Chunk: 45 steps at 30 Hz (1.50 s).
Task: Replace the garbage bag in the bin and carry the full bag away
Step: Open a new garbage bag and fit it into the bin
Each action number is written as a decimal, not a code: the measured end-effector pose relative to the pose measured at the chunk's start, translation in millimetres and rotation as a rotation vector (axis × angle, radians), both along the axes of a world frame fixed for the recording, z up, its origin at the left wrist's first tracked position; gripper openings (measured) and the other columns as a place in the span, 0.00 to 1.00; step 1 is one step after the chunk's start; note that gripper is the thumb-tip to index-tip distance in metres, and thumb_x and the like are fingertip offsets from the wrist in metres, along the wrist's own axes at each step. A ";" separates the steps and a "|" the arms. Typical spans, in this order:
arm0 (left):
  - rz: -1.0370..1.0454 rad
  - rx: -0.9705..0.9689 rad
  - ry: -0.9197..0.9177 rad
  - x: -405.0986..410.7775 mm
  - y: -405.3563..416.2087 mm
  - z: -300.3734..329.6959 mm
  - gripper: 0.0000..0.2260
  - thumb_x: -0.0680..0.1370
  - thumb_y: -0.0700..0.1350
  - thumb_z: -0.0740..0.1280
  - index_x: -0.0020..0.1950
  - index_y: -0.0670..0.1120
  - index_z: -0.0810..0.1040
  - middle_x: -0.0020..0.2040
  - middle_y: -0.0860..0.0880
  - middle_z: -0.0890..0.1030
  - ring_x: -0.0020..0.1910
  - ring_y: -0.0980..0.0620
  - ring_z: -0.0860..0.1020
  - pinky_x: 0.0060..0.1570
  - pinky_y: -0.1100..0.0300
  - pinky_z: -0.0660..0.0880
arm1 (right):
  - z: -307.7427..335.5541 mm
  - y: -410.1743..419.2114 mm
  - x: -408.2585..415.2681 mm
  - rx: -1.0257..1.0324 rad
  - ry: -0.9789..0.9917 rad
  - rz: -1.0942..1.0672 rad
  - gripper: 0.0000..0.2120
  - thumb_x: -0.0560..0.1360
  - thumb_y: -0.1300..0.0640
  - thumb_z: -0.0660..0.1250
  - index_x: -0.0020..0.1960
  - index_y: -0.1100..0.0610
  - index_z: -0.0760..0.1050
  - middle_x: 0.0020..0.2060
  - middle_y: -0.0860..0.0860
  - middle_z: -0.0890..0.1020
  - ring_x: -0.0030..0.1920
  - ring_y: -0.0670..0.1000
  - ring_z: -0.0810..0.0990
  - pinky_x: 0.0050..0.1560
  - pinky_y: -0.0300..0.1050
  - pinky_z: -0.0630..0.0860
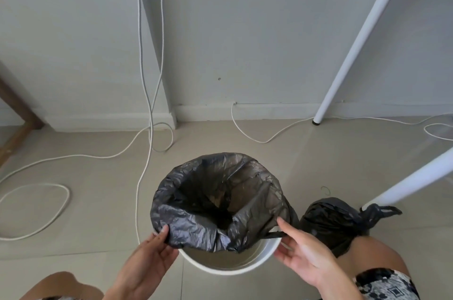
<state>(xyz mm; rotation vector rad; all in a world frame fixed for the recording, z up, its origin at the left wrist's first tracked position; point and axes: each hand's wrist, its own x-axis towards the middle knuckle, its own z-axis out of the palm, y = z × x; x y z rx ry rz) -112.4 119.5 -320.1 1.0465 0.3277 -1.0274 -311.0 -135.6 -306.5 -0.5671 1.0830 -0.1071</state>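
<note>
A white round bin [232, 266] stands on the tiled floor in front of me. A fresh black garbage bag [196, 228] is spread open over its mouth; the far rim is covered, the near rim is bare. My left hand [149, 254] pinches the bag's near-left edge. My right hand [302, 250] grips the bag's near-right edge, where a thin strip of plastic stretches. The full black bag [328, 221], tied in a knot at the top, sits on the floor just right of the bin.
White table legs [362, 37] slant down at the right, one ending close behind the full bag. White cables [147, 93] hang down the wall and loop over the floor to the left. My bare knee [377, 253] is at the lower right.
</note>
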 end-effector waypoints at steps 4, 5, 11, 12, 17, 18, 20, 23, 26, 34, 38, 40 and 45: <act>0.116 -0.076 -0.009 18.9 -21.5 7.4 0.06 0.80 0.41 0.61 0.47 0.44 0.77 0.36 0.47 0.84 0.31 0.53 0.82 0.32 0.63 0.81 | 9.6 -11.6 22.0 -0.098 -0.019 -0.055 0.13 0.70 0.62 0.75 0.51 0.65 0.78 0.44 0.62 0.83 0.46 0.59 0.81 0.40 0.52 0.81; 0.148 -0.087 0.009 23.6 -25.9 7.7 0.06 0.80 0.42 0.62 0.47 0.44 0.77 0.38 0.46 0.83 0.33 0.53 0.80 0.31 0.64 0.80 | 10.5 -14.0 28.0 -0.134 -0.020 -0.071 0.12 0.71 0.61 0.75 0.51 0.64 0.77 0.42 0.61 0.82 0.43 0.57 0.80 0.39 0.50 0.80; 0.324 -0.100 0.057 31.7 -35.1 -5.1 0.06 0.80 0.44 0.63 0.48 0.44 0.78 0.36 0.49 0.78 0.35 0.54 0.72 0.27 0.66 0.76 | -3.1 -11.6 34.3 -0.310 0.005 -0.195 0.07 0.71 0.63 0.75 0.41 0.61 0.77 0.33 0.56 0.78 0.32 0.50 0.76 0.28 0.40 0.79; 0.330 -0.109 0.043 30.9 -34.6 -7.6 0.06 0.80 0.44 0.62 0.47 0.44 0.78 0.35 0.49 0.80 0.35 0.54 0.74 0.28 0.66 0.76 | -5.8 -9.7 31.8 -0.323 -0.003 -0.221 0.07 0.71 0.63 0.75 0.39 0.61 0.77 0.31 0.55 0.77 0.31 0.50 0.75 0.28 0.40 0.79; 0.267 -0.101 -0.046 28.1 -32.4 -14.3 0.09 0.80 0.47 0.61 0.46 0.45 0.79 0.34 0.49 0.82 0.34 0.54 0.77 0.26 0.64 0.75 | -8.9 -6.0 28.6 -0.240 -0.068 -0.305 0.07 0.73 0.62 0.73 0.40 0.61 0.75 0.29 0.53 0.75 0.31 0.50 0.74 0.37 0.44 0.78; 0.244 -0.106 -0.062 27.4 -33.2 -14.7 0.10 0.81 0.47 0.61 0.47 0.45 0.80 0.35 0.49 0.83 0.33 0.54 0.78 0.26 0.63 0.76 | -8.4 -6.1 28.7 -0.201 -0.076 -0.315 0.06 0.74 0.62 0.72 0.42 0.62 0.75 0.30 0.54 0.76 0.33 0.51 0.75 0.38 0.46 0.77; 0.215 -0.147 -0.074 25.6 -35.3 -14.3 0.12 0.81 0.48 0.60 0.49 0.46 0.82 0.39 0.49 0.85 0.33 0.54 0.81 0.28 0.62 0.77 | -8.8 -6.8 28.1 -0.138 -0.087 -0.331 0.06 0.74 0.62 0.71 0.42 0.63 0.75 0.30 0.56 0.77 0.34 0.52 0.76 0.40 0.48 0.78; 0.188 -0.219 -0.058 23.4 -35.4 -11.5 0.15 0.78 0.54 0.63 0.55 0.47 0.83 0.48 0.47 0.86 0.40 0.52 0.84 0.34 0.61 0.80 | -13.2 -7.3 25.0 -0.079 -0.132 -0.325 0.05 0.74 0.62 0.71 0.44 0.63 0.76 0.31 0.56 0.80 0.37 0.54 0.79 0.43 0.49 0.78; 0.128 -0.210 0.003 19.2 -33.7 -14.6 0.25 0.76 0.60 0.63 0.63 0.43 0.78 0.57 0.43 0.84 0.46 0.48 0.85 0.41 0.57 0.82 | -20.5 -8.0 23.4 -0.048 -0.194 -0.304 0.09 0.72 0.59 0.72 0.49 0.63 0.79 0.33 0.56 0.84 0.38 0.53 0.84 0.46 0.49 0.79; 0.074 -0.281 0.151 1.1 -25.8 -20.2 0.35 0.69 0.67 0.67 0.65 0.43 0.78 0.66 0.41 0.78 0.62 0.40 0.78 0.63 0.47 0.74 | -37.7 -9.1 19.2 0.041 -0.335 -0.338 0.18 0.69 0.58 0.72 0.57 0.64 0.77 0.42 0.59 0.86 0.48 0.56 0.82 0.52 0.51 0.78; 0.006 -0.320 0.157 -6.7 -22.6 -24.7 0.37 0.64 0.69 0.71 0.63 0.45 0.79 0.58 0.41 0.80 0.49 0.43 0.78 0.48 0.50 0.74 | -38.8 -12.8 16.9 0.038 -0.394 -0.311 0.20 0.71 0.55 0.71 0.60 0.63 0.78 0.48 0.60 0.83 0.50 0.57 0.80 0.59 0.53 0.76; 0.033 -0.350 0.156 -10.2 -25.0 -26.5 0.32 0.65 0.69 0.71 0.57 0.45 0.80 0.54 0.42 0.80 0.46 0.44 0.79 0.46 0.50 0.72 | -39.6 -15.3 16.6 0.043 -0.418 -0.324 0.21 0.72 0.55 0.71 0.62 0.61 0.76 0.52 0.59 0.81 0.53 0.57 0.77 0.66 0.56 0.69; 0.106 -0.441 0.137 -18.2 -41.8 -21.1 0.24 0.65 0.63 0.74 0.49 0.45 0.80 0.45 0.45 0.82 0.44 0.46 0.80 0.47 0.52 0.72 | -31.2 -14.3 30.4 0.039 -0.439 -0.374 0.11 0.74 0.54 0.69 0.52 0.59 0.79 0.45 0.56 0.80 0.48 0.54 0.76 0.60 0.50 0.70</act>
